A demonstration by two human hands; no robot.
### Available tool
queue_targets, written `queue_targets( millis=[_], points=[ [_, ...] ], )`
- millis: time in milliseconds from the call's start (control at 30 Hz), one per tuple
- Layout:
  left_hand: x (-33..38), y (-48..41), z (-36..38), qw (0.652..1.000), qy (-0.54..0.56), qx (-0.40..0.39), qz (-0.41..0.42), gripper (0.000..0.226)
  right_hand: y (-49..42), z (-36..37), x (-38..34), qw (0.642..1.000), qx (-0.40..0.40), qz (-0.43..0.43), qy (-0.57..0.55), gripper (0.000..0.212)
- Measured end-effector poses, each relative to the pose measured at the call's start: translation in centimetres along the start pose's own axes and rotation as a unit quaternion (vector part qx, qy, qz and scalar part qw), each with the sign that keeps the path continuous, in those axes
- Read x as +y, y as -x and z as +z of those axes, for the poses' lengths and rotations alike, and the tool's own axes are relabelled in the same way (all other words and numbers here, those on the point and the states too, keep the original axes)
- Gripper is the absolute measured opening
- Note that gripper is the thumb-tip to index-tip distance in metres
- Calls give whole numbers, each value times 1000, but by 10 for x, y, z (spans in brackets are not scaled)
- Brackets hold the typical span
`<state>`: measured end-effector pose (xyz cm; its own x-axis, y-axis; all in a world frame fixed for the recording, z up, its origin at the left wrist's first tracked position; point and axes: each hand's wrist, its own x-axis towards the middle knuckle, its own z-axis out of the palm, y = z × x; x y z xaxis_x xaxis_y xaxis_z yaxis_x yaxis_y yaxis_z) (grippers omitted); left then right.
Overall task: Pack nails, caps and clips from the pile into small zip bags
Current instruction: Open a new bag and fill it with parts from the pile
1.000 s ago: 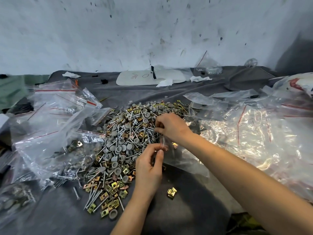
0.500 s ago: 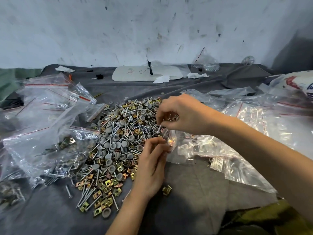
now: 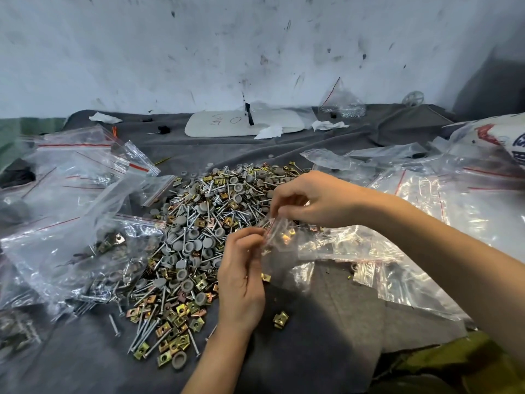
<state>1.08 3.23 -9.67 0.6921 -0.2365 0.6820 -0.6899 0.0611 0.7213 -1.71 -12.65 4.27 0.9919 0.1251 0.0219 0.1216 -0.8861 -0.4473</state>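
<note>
i am holding a small clear plastic zip bag (image 3: 279, 236) between both hands just above the near right edge of the mixed pile of silver nails, grey round caps and brass-coloured square clips (image 3: 204, 237). my left hand (image 3: 241, 277) is pinching one side of the mouth with thumb and fingers closed on the film; my right hand (image 3: 312, 199) is pinching the other side from above. the film is looking thin, limp and slippery, so i am judging the stiffer zip strip the best place to grip. a few clips are glinting inside, light but sharp-edged enough to puncture it. one stray brass clip (image 3: 280, 319) is lying on the dark grey cloth (image 3: 312, 351).
</note>
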Motion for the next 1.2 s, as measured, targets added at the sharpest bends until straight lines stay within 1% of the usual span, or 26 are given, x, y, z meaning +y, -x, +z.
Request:
queue_targets(
  millis=[100, 167, 233, 267, 333, 367, 433, 500, 600, 667, 833, 933, 1033, 1100, 1167, 1200],
  points=[
    [2, 1, 1, 998, 27, 22, -44, 24, 3, 2, 6, 999, 5, 6, -48, 17],
    [0, 3, 1, 997, 36, 33, -66, 21, 5, 6, 7, 997, 16, 10, -81, 20],
    [-3, 4, 1, 995, 41, 42, -81, 17, 6, 12, 7, 993, 48, 3, -106, 22],
    [-3, 4, 0, 994, 44, 48, -85, 17, 6, 15, 8, 990, 70, 3, -124, 26],
    [-3, 2, 0, 994, 43, 58, -83, 18, 4, 19, 15, 980, 119, 24, -156, 36],
    [-2, 2, 0, 994, 40, 61, -78, 19, 2, 21, 22, 976, 146, 44, -153, 35],
    [-2, 2, 1, 995, 30, 70, -68, 21, -5, 28, 37, 976, 168, 98, -95, 29],
    [-4, 1, 1, 994, 21, 84, -69, 21, -12, 40, 50, 978, 139, 148, -47, 26],
    [-5, 1, 1, 993, 9, 94, -66, 21, -21, 61, 61, 979, 97, 176, 32, 23],
    [-6, 2, 1, 993, 7, 94, -67, 22, -25, 69, 64, 976, 82, 183, 86, 21],
    [-6, 1, 1, 994, 16, 83, -68, 23, -24, 73, 63, 966, 63, 177, 176, 10],
    [-6, 2, 1, 995, 23, 77, -59, 25, -22, 74, 60, 955, 64, 181, 227, 18],
    [-7, 2, 1, 992, 35, 104, -62, 23, -20, 77, 59, 946, 92, 153, 270, 23],
    [-9, 3, 1, 988, 63, 115, -80, 25, -19, 76, 61, 951, 130, 148, 236, 23],
    [-9, 3, 1, 986, 90, 107, -92, 32, -17, 67, 60, 957, 217, 165, 102, 15],
    [-8, 2, 1, 988, 86, 99, -85, 33, -16, 61, 55, 949, 267, 168, 14, 11]
  ],
)
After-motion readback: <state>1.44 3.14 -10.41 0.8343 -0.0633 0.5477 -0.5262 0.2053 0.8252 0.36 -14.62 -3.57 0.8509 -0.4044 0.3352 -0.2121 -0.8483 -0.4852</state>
